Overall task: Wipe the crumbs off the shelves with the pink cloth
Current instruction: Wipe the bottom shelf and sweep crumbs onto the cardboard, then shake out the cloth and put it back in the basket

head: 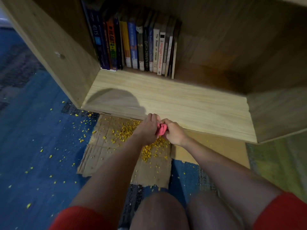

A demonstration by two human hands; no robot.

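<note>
— At the front edge of the pale wooden shelf (182, 103), where's the bunched pink cloth (162, 129)?
— My left hand (147, 130) and right hand (175, 132) both grip it, fingers (153, 117) clamped, over yellow crumbs (126, 130) on brown cardboard (101, 146).

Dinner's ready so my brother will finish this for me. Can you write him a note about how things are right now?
Hands: the left hand and the right hand both grip the bunched pink cloth between them, at the front edge of the shelf.
Things: the crumbs lie heaped on the cardboard on the floor below, more scattered over the blue carpet; books stand at the shelf's back left.
Done: this shelf looks wiped, none show on it.
Left: other shelves are out of view, so check them.
</note>
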